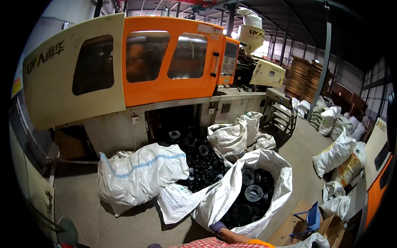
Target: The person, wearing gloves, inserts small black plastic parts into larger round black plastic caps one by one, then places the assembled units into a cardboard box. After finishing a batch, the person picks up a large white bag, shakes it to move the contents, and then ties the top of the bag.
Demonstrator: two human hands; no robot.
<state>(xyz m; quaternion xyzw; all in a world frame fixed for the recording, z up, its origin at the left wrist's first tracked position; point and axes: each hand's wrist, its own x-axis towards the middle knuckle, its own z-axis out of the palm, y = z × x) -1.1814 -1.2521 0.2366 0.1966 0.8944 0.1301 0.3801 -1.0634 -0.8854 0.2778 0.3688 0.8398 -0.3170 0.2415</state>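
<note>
My right hand (pixel 217 227), in a dark purple glove, grips the near rim of a large open white woven sack (pixel 280 184). The sack holds many round black plastic discs (pixel 253 193) with hubs in their centres. Only a sliver of my left hand (pixel 154 246), also gloved, shows at the lower edge; its fingers are hidden. Beyond the sack, a heap of small black plastic parts (pixel 202 167) spreads out from an opening under the machine. A flat white sack (pixel 180 202) lies beside the open one, on its left.
A full white sack with a blue stripe (pixel 142 171) lies at left. An orange and cream moulding machine (pixel 169 89) spans the back. More white sacks (pixel 227 138) stand before it. At right are a blue stool-like object (pixel 313 217), cardboard (pixel 289 225) and stuffed sacks (pixel 335 155).
</note>
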